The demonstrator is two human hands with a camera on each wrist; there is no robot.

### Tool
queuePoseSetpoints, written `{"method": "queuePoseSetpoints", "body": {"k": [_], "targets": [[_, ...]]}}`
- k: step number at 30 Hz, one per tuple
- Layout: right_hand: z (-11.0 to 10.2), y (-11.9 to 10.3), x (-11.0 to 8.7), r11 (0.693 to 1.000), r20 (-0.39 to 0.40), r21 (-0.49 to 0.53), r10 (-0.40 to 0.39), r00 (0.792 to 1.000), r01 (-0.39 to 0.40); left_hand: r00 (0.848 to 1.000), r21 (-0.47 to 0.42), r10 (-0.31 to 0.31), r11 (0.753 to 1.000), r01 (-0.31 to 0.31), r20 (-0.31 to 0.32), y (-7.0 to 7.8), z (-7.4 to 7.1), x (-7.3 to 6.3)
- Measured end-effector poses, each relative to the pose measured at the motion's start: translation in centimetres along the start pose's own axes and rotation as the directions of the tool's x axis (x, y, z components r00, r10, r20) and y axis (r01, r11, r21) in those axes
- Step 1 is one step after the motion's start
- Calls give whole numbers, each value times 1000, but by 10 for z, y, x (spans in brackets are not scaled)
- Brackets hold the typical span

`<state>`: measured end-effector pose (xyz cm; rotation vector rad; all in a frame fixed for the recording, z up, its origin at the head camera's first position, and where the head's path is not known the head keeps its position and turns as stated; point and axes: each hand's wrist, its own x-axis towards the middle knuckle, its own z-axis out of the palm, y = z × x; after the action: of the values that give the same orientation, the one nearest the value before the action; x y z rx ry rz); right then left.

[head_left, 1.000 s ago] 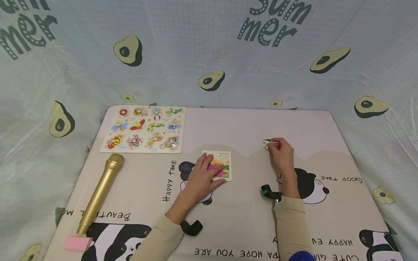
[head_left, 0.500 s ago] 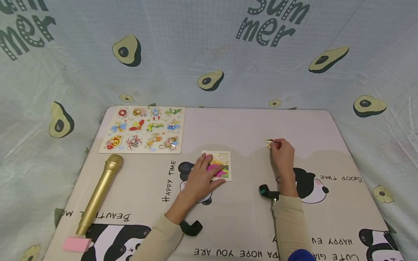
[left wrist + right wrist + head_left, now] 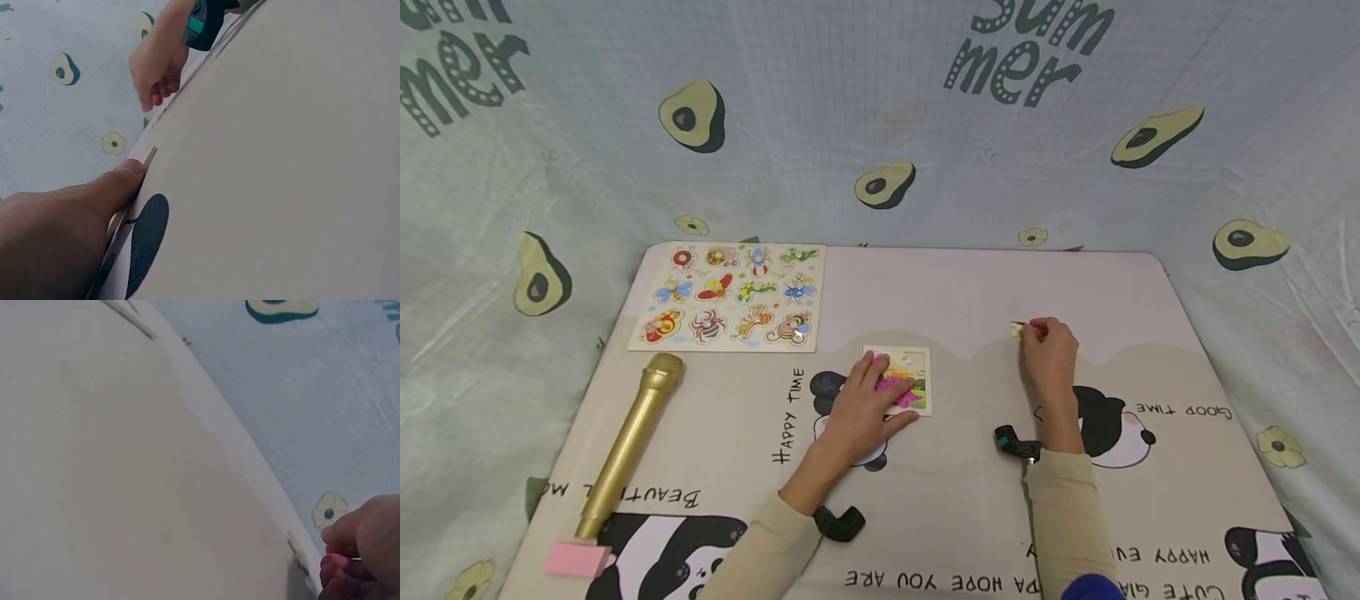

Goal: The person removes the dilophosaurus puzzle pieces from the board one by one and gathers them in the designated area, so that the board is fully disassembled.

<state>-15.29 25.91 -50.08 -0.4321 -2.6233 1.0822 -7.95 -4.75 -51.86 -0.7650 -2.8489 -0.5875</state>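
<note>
At eight o'clock on the small framed jigsaw (image 3: pixel 917 375), my left hand (image 3: pixel 861 412) is resting with spread fingers, covering part of it near the middle of the surface (image 3: pixel 955 492). The frame is looking light and stiff, probably sliding unless pressed. Towards two o'clock from it, a jigsaw piece (image 3: pixel 1017 331) is showing at my right hand (image 3: pixel 1051 354), whose curled fingertips are pinching its three o'clock edge; being thin, its knobs are likely wanting gentleness.

The picture panel (image 3: pixel 925 375) showed a wood-like edge. The gold microphone (image 3: pixel 627 446) bore a metallic sheen (metal or coated plastic, indistinguishable); the tabletop (image 3: pixel 955 492) looked matt and smooth, the backdrop (image 3: pixel 805 125) creased and faintly glossy, the sleeves (image 3: pixel 1067 517) matt cloth.
</note>
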Motion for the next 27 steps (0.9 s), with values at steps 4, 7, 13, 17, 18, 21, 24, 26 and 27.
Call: {"method": "queuePoseSetpoints", "body": {"k": [4, 7, 13, 17, 18, 21, 24, 26, 27], "targets": [[2, -11, -4, 999, -1, 26, -42, 999, 42, 1000, -5, 0, 1000, 0, 1, 0, 0, -1], [5, -19, -7, 998, 24, 26, -61, 998, 61, 1000, -11, -4, 1000, 4, 1, 0, 0, -1], [14, -31, -12, 994, 88, 35, -103, 991, 100, 1000, -11, -17, 1000, 17, 8, 1, -1, 0], [19, -36, -15, 989, 119, 52, -146, 982, 140, 1000, -14, -23, 1000, 23, 2, 1, 0, 0], [21, -37, -16, 988, 128, 49, -155, 980, 150, 1000, -18, -25, 1000, 25, -1, 2, 0, 0], [25, -42, -19, 982, 151, 50, -185, 971, 180, 1000, -27, -27, 999, 27, -5, 2, 0, 0], [30, -47, -22, 979, 183, 47, -203, 962, 198, 999, -32, -33, 999, 32, -6, 2, 0, 0], [33, -51, -26, 978, 207, 42, -209, 956, 205, 999, -32, -35, 999, 35, -5, 2, -1, 0], [35, -54, -27, 977, 215, 38, -211, 953, 207, 999, -33, -36, 999, 35, -7, 3, -1, 0]]}}
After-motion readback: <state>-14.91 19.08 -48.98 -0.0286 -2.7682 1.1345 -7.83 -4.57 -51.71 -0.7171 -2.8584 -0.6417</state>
